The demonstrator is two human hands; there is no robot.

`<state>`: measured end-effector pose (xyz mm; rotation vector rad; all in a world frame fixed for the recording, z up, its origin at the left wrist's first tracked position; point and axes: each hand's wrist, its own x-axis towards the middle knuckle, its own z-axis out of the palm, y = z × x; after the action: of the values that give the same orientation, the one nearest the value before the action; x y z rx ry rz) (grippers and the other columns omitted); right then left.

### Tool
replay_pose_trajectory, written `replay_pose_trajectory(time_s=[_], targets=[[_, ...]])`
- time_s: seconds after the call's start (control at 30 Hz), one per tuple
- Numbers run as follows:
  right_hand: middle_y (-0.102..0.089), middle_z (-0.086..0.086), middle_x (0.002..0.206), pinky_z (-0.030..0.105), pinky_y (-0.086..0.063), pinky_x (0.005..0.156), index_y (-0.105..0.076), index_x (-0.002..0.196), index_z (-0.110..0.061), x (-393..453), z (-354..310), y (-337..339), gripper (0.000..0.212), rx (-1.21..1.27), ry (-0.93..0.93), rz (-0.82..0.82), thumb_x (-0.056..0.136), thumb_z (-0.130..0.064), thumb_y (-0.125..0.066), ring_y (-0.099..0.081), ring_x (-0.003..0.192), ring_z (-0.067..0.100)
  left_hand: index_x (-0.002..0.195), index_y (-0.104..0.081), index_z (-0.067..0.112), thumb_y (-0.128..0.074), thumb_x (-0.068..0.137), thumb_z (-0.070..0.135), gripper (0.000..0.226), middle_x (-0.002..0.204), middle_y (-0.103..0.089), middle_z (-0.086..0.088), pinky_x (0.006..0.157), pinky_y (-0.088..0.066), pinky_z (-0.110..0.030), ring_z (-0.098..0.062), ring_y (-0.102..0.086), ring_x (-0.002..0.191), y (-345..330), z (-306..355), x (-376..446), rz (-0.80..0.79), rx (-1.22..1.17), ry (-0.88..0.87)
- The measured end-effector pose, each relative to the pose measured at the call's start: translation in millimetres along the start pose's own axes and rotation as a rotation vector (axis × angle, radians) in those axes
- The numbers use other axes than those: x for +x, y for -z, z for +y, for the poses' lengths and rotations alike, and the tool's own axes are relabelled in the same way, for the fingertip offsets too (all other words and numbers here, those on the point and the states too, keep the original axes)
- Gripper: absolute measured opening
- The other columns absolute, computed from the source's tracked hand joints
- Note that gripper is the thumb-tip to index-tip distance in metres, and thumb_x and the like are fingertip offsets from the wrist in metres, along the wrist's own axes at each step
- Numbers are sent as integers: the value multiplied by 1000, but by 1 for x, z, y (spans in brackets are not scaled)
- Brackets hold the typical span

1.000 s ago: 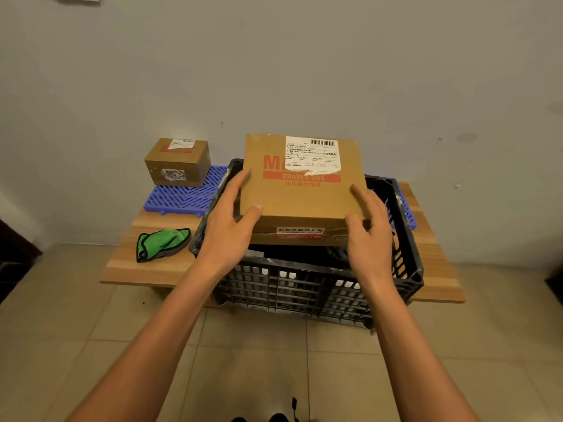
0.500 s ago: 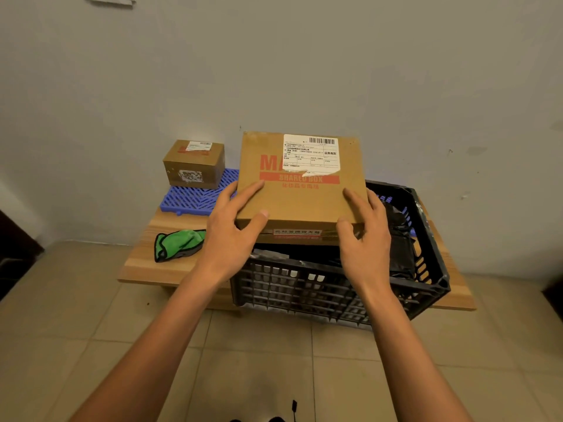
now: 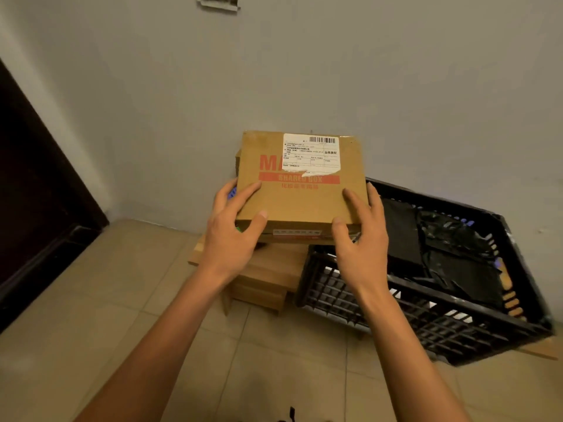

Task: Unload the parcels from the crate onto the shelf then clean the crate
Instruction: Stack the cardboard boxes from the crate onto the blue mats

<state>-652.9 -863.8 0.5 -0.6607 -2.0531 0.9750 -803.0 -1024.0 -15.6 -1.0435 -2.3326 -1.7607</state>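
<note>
While both hands clasp it from either side, the cardboard parcel [image 3: 300,184] hangs in the air with its labelled top facing the camera; the left hand [image 3: 231,233] grips the near left corner, its thumb laid over the top edge and its fingers spread along the left side and onto the top face; the right hand [image 3: 362,236] grips the near right corner in the same way, thumb on the top edge, fingers curled along the right side; both hands are closed on the box and carry nothing else. The parcel is flat and brown, with red print across its top and a white shipping label [image 3: 310,153], torn along its lower edge, stuck near the far side; a strip of red-printed tape shows on its near side. Below and just to the right lies the black plastic crate [image 3: 426,318], its slatted wall facing the camera; inside it rest parcels wrapped in black plastic [image 3: 441,242]. The crate sits on the low wooden shelf [image 3: 262,275], whose left end shows beneath the held parcel; whether the parcel is over the shelf or touching anything behind it I cannot tell, though a sliver of another brown box [image 3: 238,162] peeks out past its far left edge. Beige floor tiles [image 3: 106,300] spread below; a grey wall [image 3: 304,71] rises behind; a dark door [image 3: 36,193] stands at the left.
</note>
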Motion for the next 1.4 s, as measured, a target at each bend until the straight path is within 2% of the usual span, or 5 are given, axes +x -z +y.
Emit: replay_pose_trajectory(time_s=[0.23, 0.43, 0.63, 0.8, 1.4], targets=[[-13, -14, 167, 45, -30, 122, -45, 149, -28, 7, -19, -69, 51, -6, 18, -135, 100, -26, -57, -17, 152, 8, 140, -52, 45, -59, 92, 45, 48, 152, -32, 16, 90, -38, 1, 6, -34, 133, 52, -41, 2, 77, 43, 107], [-11, -13, 168, 39, -23, 121, -45, 149, -28, 25, -7, -129, 51, -29, -5, -221, 100, -29, -58, -14, 152, 8, 142, -53, 38, -61, 98, 33, 45, 155, -30, 12, 105, -48, -30, 1, -35, 137, 68, -89, 19, 120, 104, 172], [-14, -8, 168, 25, -18, 118, -49, 147, -23, 55, 19, -193, 50, -15, -73, -249, 98, -25, -59, -17, 151, 8, 142, -53, 38, -55, 94, 41, 48, 149, -28, 17, 88, -31, 7, 32, -25, 121, 73, -140, 58, 70, 176, 221], [-15, -7, 168, 28, -22, 119, -49, 147, -24, 81, 40, -231, 50, -31, -144, -260, 98, -27, -60, -17, 152, 9, 147, -47, 40, -62, 94, 43, 55, 157, -25, 14, 105, -42, -24, 5, -30, 131, 69, -178, 92, -16, 212, 288], [3, -5, 170, 39, -15, 127, -37, 156, -23, 163, 118, -306, 53, -154, -438, -337, 106, -30, -49, -4, 155, 13, 149, -39, 46, -71, 90, 47, 67, 160, -17, 19, 110, -32, -30, -2, -23, 135, 13, -313, 233, -473, 207, 343]])
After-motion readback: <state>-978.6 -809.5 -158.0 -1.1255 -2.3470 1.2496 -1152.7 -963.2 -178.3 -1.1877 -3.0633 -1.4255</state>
